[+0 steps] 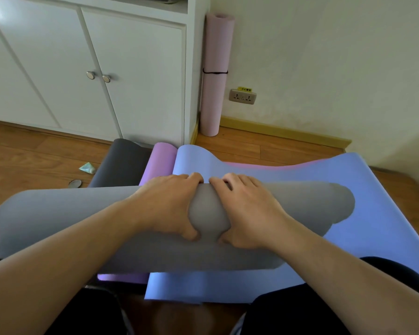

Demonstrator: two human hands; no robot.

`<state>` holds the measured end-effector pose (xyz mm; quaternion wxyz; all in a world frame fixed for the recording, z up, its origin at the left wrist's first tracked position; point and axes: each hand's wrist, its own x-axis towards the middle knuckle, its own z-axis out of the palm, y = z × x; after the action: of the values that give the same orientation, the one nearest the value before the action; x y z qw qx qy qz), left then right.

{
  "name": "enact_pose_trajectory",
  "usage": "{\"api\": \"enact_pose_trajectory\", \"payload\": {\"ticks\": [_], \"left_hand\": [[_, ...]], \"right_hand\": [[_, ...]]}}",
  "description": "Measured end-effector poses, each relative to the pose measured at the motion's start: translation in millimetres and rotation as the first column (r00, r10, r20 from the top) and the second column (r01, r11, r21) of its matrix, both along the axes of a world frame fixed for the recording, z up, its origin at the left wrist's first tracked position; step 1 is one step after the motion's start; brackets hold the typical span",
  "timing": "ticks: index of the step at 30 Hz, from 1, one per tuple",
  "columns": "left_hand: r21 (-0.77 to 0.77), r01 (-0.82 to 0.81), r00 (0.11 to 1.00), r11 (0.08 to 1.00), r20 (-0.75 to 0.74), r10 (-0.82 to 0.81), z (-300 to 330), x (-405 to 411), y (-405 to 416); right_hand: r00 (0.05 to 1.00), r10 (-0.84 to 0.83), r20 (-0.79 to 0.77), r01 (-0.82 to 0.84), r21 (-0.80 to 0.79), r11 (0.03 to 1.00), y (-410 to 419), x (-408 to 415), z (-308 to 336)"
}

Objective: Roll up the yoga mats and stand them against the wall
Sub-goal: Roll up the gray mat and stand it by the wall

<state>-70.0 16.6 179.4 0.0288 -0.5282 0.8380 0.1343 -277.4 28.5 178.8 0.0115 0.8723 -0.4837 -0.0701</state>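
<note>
Rolling is under way: the left hand [166, 204] and right hand [247, 209] both clamp the grey roll [58, 221] at centre frame, over the blue mat [373, 201]. At one o'clock a pink rolled mat [215, 68] already stands against the wall [324, 56]. Blue, purple [160, 160] and dark [121, 163] mats seem left to roll.

White cabinet [136, 76], wall socket [242, 96], wooden floor [34, 151]

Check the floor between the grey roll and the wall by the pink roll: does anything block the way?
Nothing upright does. Both hands, left and right, grip the grey roll; only the flat blue mat and bare floor lie before the wall.
</note>
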Motion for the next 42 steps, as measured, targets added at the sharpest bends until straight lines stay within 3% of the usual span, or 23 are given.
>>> {"api": "enact_pose_trajectory", "payload": {"ticks": [4,9,14,18,21,24,27,30,33,38,42], "left_hand": [[-0.065,0.034,0.999,0.997,0.021,-0.033,-1.2,0.2,3.6],[-0.188,0.110,0.982,0.976,0.173,-0.077,-15.7,-6.3,8.0],[-0.160,0.062,0.994,0.985,0.099,-0.047,-8.0,0.3,-1.0],[-0.047,-0.012,0.999,0.999,0.038,0.014,0.9,4.7,-1.6],[-0.017,-0.018,0.999,1.000,0.043,0.018,-1.2,3.5,1.8],[-0.130,0.046,0.999,0.990,0.025,-0.043,-9.4,-0.7,5.9],[-0.262,0.121,0.988,0.957,0.127,-0.090,-20.5,-13.8,13.0],[-0.282,0.131,0.987,0.950,0.130,-0.098,-28.3,-19.2,12.1],[-0.242,0.113,0.992,0.964,0.085,-0.095,-20.4,-16.6,6.0],[-0.026,-0.023,1.000,0.999,-0.008,0.023,-2.1,-3.3,1.0],[-0.016,-0.021,1.000,1.000,0.006,0.021,-2.5,-1.5,6.1]], "right_hand": [[0.999,0.002,0.047,-0.001,-0.012,1.000,-7.1,-1.6,4.2],[0.993,-0.061,0.103,0.052,0.085,0.995,-7.6,-2.4,4.1],[0.993,-0.030,0.116,0.027,0.031,0.999,-1.5,-1.6,4.9],[1.000,0.023,-0.010,-0.023,-0.066,0.998,-1.0,1.1,0.1],[1.000,0.019,0.005,-0.019,-0.037,0.999,-5.1,3.0,-1.9],[0.998,0.010,0.068,-0.009,-0.016,1.000,-8.2,1.9,1.2],[0.985,-0.091,0.147,0.077,0.104,0.992,-5.4,-1.3,4.6],[0.973,-0.163,0.165,0.127,0.207,0.970,-4.6,-2.6,6.8],[0.983,-0.114,0.145,0.096,0.127,0.987,-0.7,-1.9,3.3],[1.000,-0.004,-0.010,0.003,-0.041,0.999,4.6,3.8,-5.2],[0.998,0.000,0.064,0.001,-0.017,1.000,-2.3,6.1,-3.5]]}}
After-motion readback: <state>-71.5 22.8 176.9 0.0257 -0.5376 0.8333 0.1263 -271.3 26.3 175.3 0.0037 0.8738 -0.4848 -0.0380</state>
